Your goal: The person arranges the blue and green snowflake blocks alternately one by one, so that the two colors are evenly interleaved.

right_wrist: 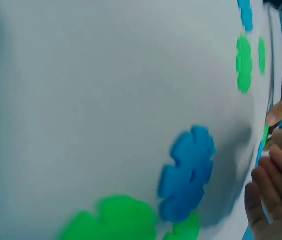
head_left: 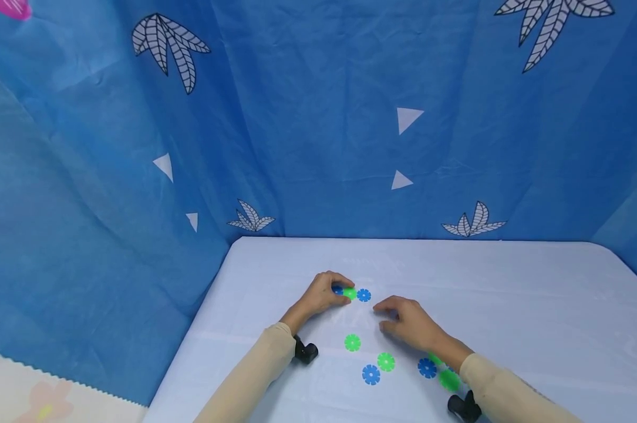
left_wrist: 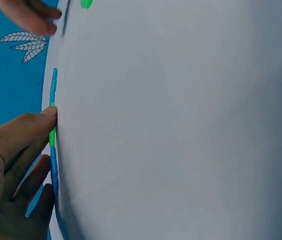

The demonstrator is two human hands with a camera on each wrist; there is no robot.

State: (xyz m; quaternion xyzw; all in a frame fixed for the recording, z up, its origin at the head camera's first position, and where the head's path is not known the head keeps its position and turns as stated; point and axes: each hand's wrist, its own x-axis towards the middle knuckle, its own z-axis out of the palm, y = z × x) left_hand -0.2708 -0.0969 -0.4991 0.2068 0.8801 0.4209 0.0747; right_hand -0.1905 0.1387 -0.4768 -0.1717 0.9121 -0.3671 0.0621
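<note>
— Blue backdrop [head_left: 318, 129] is hanging behind our white table [head_left: 535, 311]. Where are we holding the disc strip [head_left: 352, 295]?

— We're holding it toward the table's far side, blue-green-blue. Our left hand [head_left: 318, 294] is pinching around its green middle disc [head_left: 349, 293]; presumably we're steadying the joins while the right-side blue disc [head_left: 364, 295] is sticking out free.

— Axis?

— It's running left to right, roughly along the table's back edge, one blue end pointing toward our right hand [head_left: 414, 323]. Whether it's touching the table, we're not able to tell.

— Right hand?

— We're gripping nothing visible there; thumb and fingers are standing apart, near the strip's free end. Loose discs [head_left: 386, 362] are lying nearer us, probably for easy reach.
</note>
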